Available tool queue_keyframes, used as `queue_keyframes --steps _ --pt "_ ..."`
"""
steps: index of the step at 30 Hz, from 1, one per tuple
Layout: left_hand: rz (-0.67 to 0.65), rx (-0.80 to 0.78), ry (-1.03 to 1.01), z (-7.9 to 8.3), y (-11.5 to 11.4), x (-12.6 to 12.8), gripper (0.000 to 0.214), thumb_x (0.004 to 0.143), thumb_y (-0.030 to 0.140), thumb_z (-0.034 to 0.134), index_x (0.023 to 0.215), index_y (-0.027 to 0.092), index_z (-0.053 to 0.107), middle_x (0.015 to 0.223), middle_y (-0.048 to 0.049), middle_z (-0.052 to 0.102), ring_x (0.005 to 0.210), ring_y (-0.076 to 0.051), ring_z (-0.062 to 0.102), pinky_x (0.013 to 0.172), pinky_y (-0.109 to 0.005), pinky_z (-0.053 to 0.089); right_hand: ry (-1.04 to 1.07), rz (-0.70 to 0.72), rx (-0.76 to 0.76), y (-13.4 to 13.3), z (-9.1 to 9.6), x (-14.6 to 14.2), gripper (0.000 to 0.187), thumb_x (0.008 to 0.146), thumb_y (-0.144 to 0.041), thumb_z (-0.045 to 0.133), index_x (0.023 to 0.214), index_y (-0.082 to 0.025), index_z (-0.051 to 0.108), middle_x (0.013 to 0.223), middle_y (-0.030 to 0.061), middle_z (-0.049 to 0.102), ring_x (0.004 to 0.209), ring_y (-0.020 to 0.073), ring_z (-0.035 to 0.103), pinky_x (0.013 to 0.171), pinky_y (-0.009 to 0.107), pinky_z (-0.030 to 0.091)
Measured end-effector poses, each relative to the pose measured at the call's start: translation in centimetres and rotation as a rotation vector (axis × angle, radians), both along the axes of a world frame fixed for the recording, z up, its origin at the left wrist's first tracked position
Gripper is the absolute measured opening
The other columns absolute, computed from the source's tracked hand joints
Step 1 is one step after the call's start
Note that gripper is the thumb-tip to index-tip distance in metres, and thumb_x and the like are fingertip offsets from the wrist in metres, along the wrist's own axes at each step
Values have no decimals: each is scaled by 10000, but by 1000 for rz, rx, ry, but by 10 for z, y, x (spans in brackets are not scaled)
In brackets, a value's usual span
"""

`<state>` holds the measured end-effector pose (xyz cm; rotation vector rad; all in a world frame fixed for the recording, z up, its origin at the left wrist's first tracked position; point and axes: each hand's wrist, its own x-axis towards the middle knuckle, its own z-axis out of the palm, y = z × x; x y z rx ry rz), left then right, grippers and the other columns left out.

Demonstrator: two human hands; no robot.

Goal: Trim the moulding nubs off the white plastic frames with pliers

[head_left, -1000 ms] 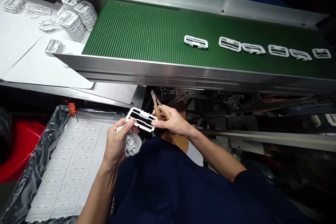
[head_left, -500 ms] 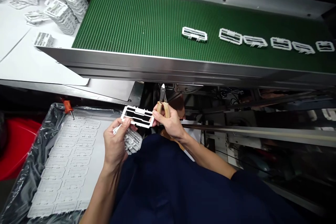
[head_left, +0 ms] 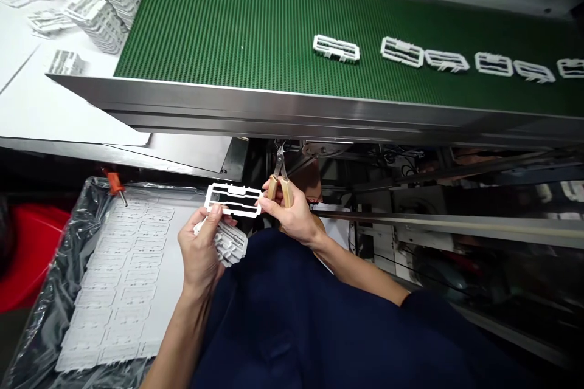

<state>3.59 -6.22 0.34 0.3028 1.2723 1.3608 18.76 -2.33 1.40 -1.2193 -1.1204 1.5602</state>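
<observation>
Left hand [head_left: 201, 243] closed on the lower left edge of a white plastic frame [head_left: 232, 199], thumb on top, with a bundle of stacked frames [head_left: 227, 242] tucked against the palm and fingers. Right hand [head_left: 289, 213] wrapped narrow around wood-handled side cutters [head_left: 279, 188], fingertips [head_left: 263, 202] touching the frame's right end. Frame held up between both hands, in front of the chest, now nearly level instead of tilted as a second ago. Cutters now upright, steel tips pointing up and away, no longer leaning left as in the oldest picture; tips apart from the frame. Both forearms angled in from a navy sleeve [head_left: 365, 310], wrists slightly bent, elbows low.

Head view only: whole scene sitting higher and a little further left than before. Green conveyor belt [head_left: 228, 24] with steel side rail [head_left: 255, 103] across the top, a row of loose white frames [head_left: 438, 58] lying well apart from the hands, the last one cut off by the right edge. Stacks of frames [head_left: 98, 18] on a white tabletop [head_left: 27, 97], left of the belt. Below, a plastic-lined tray [head_left: 50, 267] holding a white panel of frame shapes [head_left: 123, 279], beside the left forearm. Orange clamp [head_left: 115, 182] at the tray's far edge; red tub [head_left: 31, 255] further left.
</observation>
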Motion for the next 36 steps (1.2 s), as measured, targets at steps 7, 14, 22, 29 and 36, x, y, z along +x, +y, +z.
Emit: queue_keyframes --steps 7,14,22,29,36 --pt "42 -28 -132 -4 -4 13 168 743 253 724 758 146 596 695 8 585 590 -105 547 533 -191 455 83 -78 -21 2 -4 -8 263 802 -381 626 960 -214 500 723 -13 600 658 134 600 655 269 506" --pt "74 -25 -94 -10 -4 14 191 724 276 735 773 156 595 699 14 593 603 -109 562 554 -200 460 165 -79 -50 6 -12 -7 284 787 -387 651 960 -210 511 714 -10 618 661 140 618 674 286 519" --pt "108 0 -63 -22 4 14 204 715 279 742 749 150 588 673 17 594 583 -103 554 549 -201 460 181 -91 -57 12 -24 -6 326 773 -393 662 988 -197 516 771 9 640 718 154 653 714 307 541" --pt "108 -36 -129 -21 9 15 215 697 287 756 756 144 607 660 25 583 583 -95 553 590 -208 486 97 -43 0 9 -21 -9 379 700 -308 728 992 -203 510 885 18 634 911 177 648 867 325 516" --pt "48 -51 -205 -21 10 15 283 688 301 777 889 155 642 744 23 586 603 -83 557 609 -213 516 -51 -68 93 10 -22 -9 296 762 -283 655 1008 -208 508 916 33 660 890 174 649 873 322 503"
